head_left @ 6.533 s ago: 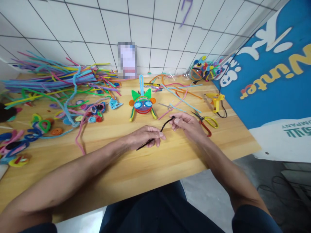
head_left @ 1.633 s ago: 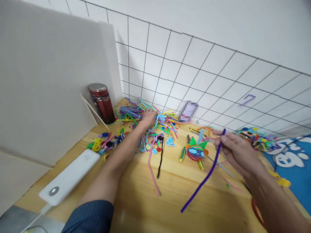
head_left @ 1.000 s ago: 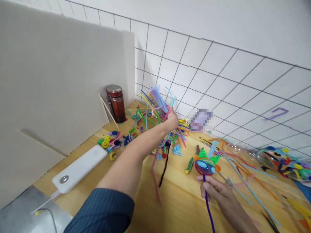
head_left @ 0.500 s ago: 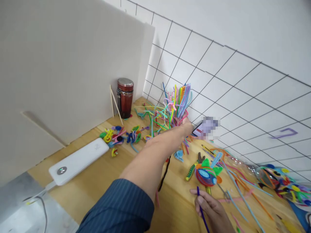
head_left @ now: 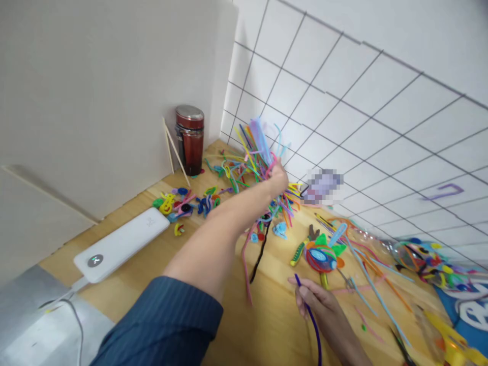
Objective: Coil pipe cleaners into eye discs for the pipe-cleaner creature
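My left hand (head_left: pixel 280 174) reaches to the back of the table and is closed round a bundle of colourful pipe cleaners (head_left: pixel 260 140). The bundle leans to the left; my fingers are partly hidden behind the hand. Nearer to me, my right hand (head_left: pixel 318 300) pinches a dark purple pipe cleaner (head_left: pixel 315 325) between thumb and fingers, its lower end hanging down. Just beyond the right hand lies a round, colourful craft piece (head_left: pixel 321 258) with green leaf-like parts. Beside it are green-and-yellow-handled pliers (head_left: pixel 299 251).
A white power bank (head_left: pixel 122 244) with a cable lies at left. A red-brown canister (head_left: pixel 190 140) stands in the corner by two thin sticks (head_left: pixel 176 152). A phone (head_left: pixel 320 187) leans on the grid wall. Scissors (head_left: pixel 402 345) and a yellow glue gun (head_left: pixel 450 335) lie at lower right.
The bundle in my left hand has tipped from nearly upright to leaning left. My right hand still pinches the purple pipe cleaner. The camera view has shifted slightly.
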Demonstrator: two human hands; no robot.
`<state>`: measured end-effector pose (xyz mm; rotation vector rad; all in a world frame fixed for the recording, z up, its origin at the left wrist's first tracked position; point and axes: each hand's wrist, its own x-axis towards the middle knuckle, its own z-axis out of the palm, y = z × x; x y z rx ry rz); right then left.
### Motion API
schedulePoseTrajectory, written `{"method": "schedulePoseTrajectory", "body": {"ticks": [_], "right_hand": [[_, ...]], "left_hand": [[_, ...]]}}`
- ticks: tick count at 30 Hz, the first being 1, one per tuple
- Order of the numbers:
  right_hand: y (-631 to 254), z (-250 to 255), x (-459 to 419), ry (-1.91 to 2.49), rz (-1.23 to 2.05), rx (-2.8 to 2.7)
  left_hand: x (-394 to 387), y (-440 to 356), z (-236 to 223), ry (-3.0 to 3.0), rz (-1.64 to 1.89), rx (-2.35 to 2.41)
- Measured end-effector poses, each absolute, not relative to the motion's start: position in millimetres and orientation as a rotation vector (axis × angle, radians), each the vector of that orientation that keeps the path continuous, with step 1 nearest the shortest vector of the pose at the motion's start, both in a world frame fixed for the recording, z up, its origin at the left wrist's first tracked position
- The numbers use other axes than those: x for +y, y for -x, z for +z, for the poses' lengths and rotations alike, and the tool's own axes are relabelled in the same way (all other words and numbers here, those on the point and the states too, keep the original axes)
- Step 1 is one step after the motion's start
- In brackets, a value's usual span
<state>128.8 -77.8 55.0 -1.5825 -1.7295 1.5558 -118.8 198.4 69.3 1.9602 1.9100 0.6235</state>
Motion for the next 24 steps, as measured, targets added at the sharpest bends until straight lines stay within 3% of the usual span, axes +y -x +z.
{"method": "schedulePoseTrajectory", "body": {"ticks": [6,10,14,20,24], "right_hand": [[-131.2,55.0,-80.4,1.531,1.617,-1.736],[-131.8,51.5,-82.3,1.527,1.635,-1.734],[-134.1,56.1,-84.4,1.544,1.396,-1.904],[-123.0,94.1,-64.8,1.454,1.132,-1.822],[-75.3,134.9,-6.9,1.091,1.12,-1.606]], "left_hand": [[199.3,182.3,59.3,-2.018,0.337,2.026],[189.5,220.5,49.5,-2.16,0.37,2.147],[173.5,229.4,54.8,-2.216,0.331,2.179],[146.0,227.0,104.5,-2.086,0.185,2.269],[120.4,235.2,154.9,-2.071,0.349,2.297]]}}
